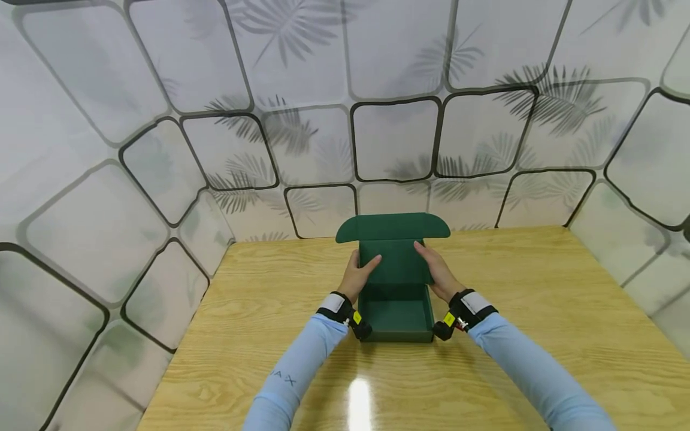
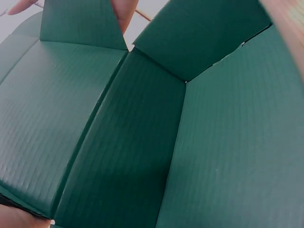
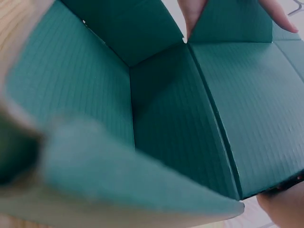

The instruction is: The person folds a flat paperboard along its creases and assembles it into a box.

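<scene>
A green cardboard mailer box stands on the table with its lid raised at the back. Beyond the lid spreads its tuck flap with rounded ends. My left hand grips the lid's left edge, thumb over its inner side and the other fingers mostly hidden behind. On the opposite edge, my right hand holds the lid the same way. The left wrist view shows the box's bare floor and the upright back wall. A side wall looms blurred in the right wrist view.
The box rests on a light wood-grain table, whose far edge lies just behind the lid. A patterned fabric backdrop surrounds the back and sides. Each wrist wears a strapped-on camera, the left camera close beside the box.
</scene>
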The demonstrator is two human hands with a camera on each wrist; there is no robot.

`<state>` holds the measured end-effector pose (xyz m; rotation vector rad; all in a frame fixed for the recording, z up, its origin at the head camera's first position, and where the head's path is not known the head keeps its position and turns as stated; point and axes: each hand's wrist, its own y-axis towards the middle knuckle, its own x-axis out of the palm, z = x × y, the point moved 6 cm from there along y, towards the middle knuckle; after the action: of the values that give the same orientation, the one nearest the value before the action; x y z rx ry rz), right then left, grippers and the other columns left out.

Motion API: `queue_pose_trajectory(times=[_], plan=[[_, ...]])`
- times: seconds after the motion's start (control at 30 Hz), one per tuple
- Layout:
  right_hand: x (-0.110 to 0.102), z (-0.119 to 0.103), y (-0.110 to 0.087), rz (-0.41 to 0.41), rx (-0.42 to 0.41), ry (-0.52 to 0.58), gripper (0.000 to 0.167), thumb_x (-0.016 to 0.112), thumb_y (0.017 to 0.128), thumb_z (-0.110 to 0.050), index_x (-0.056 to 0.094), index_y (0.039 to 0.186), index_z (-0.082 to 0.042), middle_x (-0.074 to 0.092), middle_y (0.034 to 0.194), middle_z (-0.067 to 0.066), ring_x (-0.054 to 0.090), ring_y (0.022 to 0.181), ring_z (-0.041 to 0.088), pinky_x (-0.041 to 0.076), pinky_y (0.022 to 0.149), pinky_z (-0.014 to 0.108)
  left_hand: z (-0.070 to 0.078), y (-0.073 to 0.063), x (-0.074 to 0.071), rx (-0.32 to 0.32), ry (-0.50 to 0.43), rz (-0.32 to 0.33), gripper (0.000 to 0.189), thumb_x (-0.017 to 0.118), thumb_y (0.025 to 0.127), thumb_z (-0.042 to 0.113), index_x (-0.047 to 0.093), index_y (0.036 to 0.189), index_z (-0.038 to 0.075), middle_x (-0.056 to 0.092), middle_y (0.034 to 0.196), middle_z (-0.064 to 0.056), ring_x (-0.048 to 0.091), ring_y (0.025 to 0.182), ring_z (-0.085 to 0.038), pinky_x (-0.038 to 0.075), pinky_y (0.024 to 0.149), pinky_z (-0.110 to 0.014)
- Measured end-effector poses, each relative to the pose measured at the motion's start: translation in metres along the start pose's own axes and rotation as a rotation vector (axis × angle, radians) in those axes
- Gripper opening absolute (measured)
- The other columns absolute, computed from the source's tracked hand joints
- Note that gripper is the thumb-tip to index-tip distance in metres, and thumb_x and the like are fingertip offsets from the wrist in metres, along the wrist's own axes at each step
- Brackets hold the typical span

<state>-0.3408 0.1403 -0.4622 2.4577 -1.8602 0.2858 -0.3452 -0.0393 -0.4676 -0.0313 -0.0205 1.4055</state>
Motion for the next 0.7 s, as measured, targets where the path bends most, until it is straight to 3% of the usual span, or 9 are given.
queue_pose_trajectory(times=[0.27, 0.37, 0.47, 0.6, 0.7], plan=[[-0.003, 0.001, 0.0, 0.015, -0.093, 0.016, 0.065, 0.039, 0.105, -0.03, 0.012, 0.151, 0.007, 0.01, 0.16, 0.02, 0.012, 0.147, 0.033, 0.011, 0.12, 0.048, -0.004, 0.001, 0.003, 0.103, 0.0, -0.004, 0.058, 0.059, 0.097, 0.019, 0.031, 0.145, 0.004, 0.036, 0.149, -0.019, 0.035, 0.137, -0.034, 0.027, 0.114, -0.051], [-0.005, 0.003, -0.003, -0.005, -0.14, -0.037, 0.061, 0.042, 0.104, -0.025, 0.016, 0.15, 0.007, 0.013, 0.158, 0.022, 0.012, 0.146, 0.034, 0.011, 0.119, 0.05, -0.007, -0.003, 0.002, 0.116, 0.093, -0.044, 0.067, 0.06, 0.096, 0.02, 0.022, 0.149, 0.003, 0.027, 0.155, -0.02, 0.026, 0.143, -0.034, 0.023, 0.117, -0.05], [-0.009, 0.007, -0.009, -0.038, -0.167, -0.166, 0.067, 0.047, 0.102, -0.02, 0.011, 0.153, 0.004, 0.011, 0.159, 0.024, 0.012, 0.146, 0.04, 0.012, 0.118, 0.055, -0.01, -0.009, 0.001, 0.123, 0.251, -0.113, 0.08, 0.06, 0.096, 0.026, 0.009, 0.152, 0.001, 0.014, 0.159, -0.022, 0.015, 0.148, -0.036, 0.018, 0.118, -0.052], [-0.013, 0.013, -0.016, -0.067, -0.172, -0.325, 0.082, 0.057, 0.097, -0.017, 0.001, 0.153, 0.004, 0.007, 0.159, 0.028, 0.011, 0.145, 0.046, 0.017, 0.115, 0.06, -0.014, -0.018, -0.003, 0.074, 0.403, -0.189, 0.096, 0.062, 0.094, 0.037, -0.005, 0.153, -0.001, -0.001, 0.161, -0.023, 0.005, 0.149, -0.037, 0.014, 0.119, -0.052], [-0.014, 0.015, -0.02, -0.074, -0.179, -0.381, 0.089, 0.063, 0.094, -0.017, -0.001, 0.153, 0.005, 0.007, 0.159, 0.028, 0.011, 0.145, 0.047, 0.019, 0.113, 0.061, -0.016, -0.023, -0.006, 0.026, 0.445, -0.213, 0.106, 0.064, 0.091, 0.044, -0.011, 0.153, 0.001, -0.007, 0.161, -0.021, 0.003, 0.149, -0.036, 0.014, 0.119, -0.052]])
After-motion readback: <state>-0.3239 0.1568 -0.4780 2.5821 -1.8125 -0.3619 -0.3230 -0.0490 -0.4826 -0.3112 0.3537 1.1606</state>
